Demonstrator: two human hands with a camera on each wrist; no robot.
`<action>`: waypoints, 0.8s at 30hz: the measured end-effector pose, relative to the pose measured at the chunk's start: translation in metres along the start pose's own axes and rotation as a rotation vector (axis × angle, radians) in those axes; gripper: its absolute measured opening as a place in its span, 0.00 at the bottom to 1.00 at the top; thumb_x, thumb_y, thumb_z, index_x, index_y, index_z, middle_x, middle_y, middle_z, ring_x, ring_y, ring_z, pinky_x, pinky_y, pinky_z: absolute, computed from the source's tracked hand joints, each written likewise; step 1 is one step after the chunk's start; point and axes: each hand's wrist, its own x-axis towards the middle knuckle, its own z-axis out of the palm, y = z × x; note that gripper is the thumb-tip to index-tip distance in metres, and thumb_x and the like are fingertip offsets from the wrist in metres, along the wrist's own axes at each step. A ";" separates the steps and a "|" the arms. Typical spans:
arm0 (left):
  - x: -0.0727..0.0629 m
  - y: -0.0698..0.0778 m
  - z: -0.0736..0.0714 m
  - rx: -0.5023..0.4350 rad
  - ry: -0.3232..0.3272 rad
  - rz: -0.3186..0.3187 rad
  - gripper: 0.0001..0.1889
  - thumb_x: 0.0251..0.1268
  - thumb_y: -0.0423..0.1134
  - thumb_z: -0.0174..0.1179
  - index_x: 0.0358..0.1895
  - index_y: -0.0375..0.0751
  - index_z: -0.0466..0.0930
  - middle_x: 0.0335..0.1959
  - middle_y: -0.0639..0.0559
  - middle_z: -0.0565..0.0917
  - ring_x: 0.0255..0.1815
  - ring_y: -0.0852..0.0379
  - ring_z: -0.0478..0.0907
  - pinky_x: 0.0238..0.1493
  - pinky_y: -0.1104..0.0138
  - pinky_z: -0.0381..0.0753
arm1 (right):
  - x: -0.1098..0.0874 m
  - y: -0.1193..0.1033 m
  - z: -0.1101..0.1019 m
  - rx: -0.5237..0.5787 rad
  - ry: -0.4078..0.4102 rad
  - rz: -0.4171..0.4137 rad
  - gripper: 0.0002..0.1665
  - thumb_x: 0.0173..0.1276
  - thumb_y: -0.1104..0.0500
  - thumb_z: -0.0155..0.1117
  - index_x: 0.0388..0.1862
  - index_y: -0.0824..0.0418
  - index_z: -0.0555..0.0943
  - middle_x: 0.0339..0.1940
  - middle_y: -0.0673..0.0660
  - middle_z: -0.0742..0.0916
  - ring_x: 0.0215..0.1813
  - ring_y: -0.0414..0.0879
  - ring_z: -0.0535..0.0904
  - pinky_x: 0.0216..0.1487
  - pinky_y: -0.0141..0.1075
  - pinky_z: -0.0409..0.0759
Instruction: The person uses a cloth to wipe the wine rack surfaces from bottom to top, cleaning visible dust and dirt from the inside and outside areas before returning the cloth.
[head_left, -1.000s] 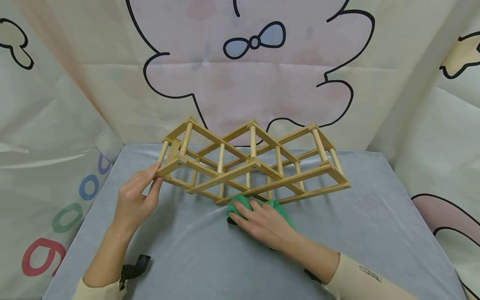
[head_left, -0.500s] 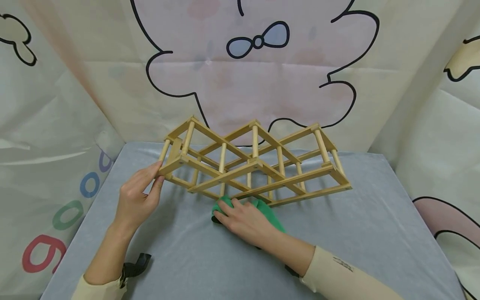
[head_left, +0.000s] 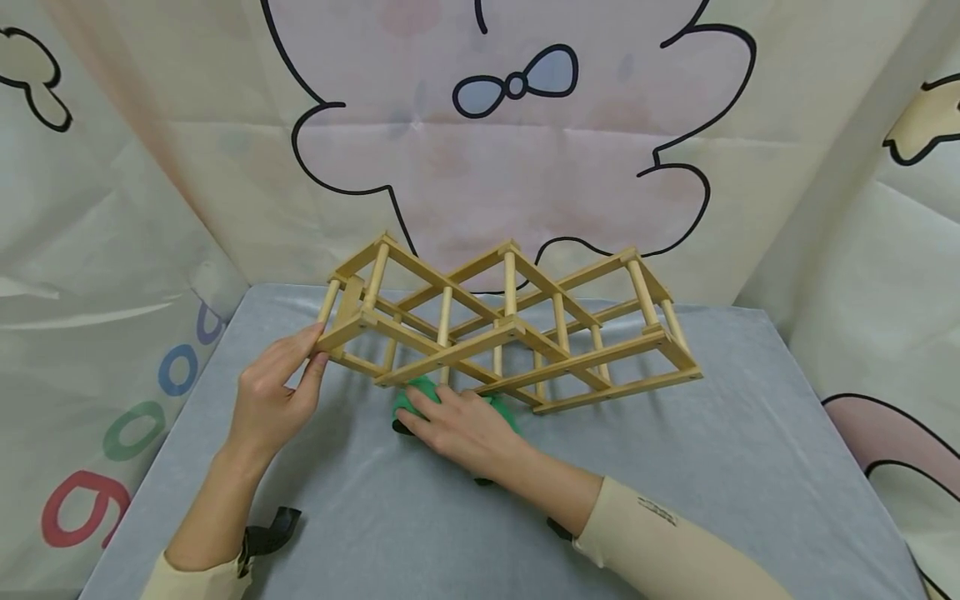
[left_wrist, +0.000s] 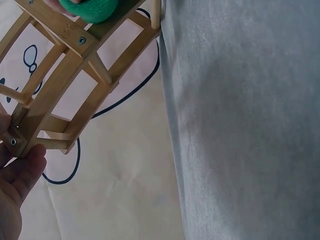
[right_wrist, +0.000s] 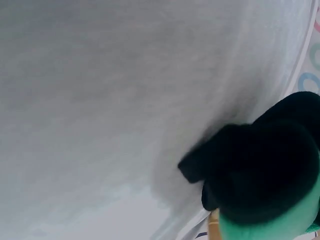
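Bracing seems in hand and needed next: the left grip [head_left: 277, 387] pinches the tan wooden lattice rack [head_left: 511, 328], the right grip [head_left: 468, 429] clasps a green-and-black, perhaps plush bundle [right_wrist: 265, 175].

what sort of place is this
Probably a small indoor booth or makeshift workspace, though I can't tell for sure: cartoon-printed sheets enclose the back and both sides, a cloth-covered table fills the middle, and a person's left hand holds a wooden rack there.
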 end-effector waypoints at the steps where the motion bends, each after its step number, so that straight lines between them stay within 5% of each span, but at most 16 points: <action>1: 0.000 0.000 0.000 0.000 -0.001 0.000 0.23 0.59 0.20 0.66 0.60 0.24 0.83 0.52 0.33 0.88 0.43 0.35 0.86 0.63 0.77 0.75 | 0.002 0.000 0.000 0.002 0.019 -0.008 0.23 0.80 0.60 0.63 0.70 0.46 0.79 0.69 0.53 0.79 0.44 0.46 0.81 0.23 0.30 0.74; 6: 0.000 -0.001 0.002 -0.004 -0.006 -0.002 0.24 0.59 0.18 0.66 0.61 0.26 0.83 0.53 0.34 0.88 0.44 0.36 0.86 0.63 0.77 0.75 | 0.011 -0.004 -0.004 -0.038 0.164 -0.058 0.17 0.83 0.60 0.57 0.65 0.47 0.81 0.65 0.52 0.81 0.35 0.44 0.75 0.19 0.28 0.67; 11: -0.001 -0.001 -0.001 0.006 -0.009 -0.006 0.25 0.58 0.18 0.66 0.62 0.26 0.83 0.53 0.35 0.88 0.43 0.37 0.86 0.63 0.78 0.75 | 0.021 -0.011 -0.010 -0.106 0.281 -0.091 0.16 0.85 0.57 0.53 0.63 0.47 0.82 0.64 0.52 0.82 0.35 0.44 0.76 0.22 0.28 0.73; 18: -0.003 -0.002 -0.003 0.008 -0.009 -0.003 0.24 0.58 0.19 0.66 0.61 0.26 0.83 0.53 0.35 0.88 0.43 0.36 0.86 0.64 0.77 0.75 | 0.019 -0.009 -0.018 -0.059 0.277 0.006 0.16 0.81 0.57 0.60 0.64 0.47 0.83 0.64 0.53 0.82 0.39 0.46 0.81 0.18 0.29 0.71; 24: -0.002 -0.003 -0.001 -0.002 -0.003 0.000 0.23 0.59 0.20 0.66 0.61 0.26 0.83 0.52 0.34 0.88 0.44 0.36 0.86 0.64 0.76 0.75 | 0.004 0.004 -0.031 -0.009 0.288 0.075 0.20 0.78 0.57 0.66 0.66 0.48 0.84 0.66 0.56 0.83 0.47 0.54 0.85 0.23 0.34 0.81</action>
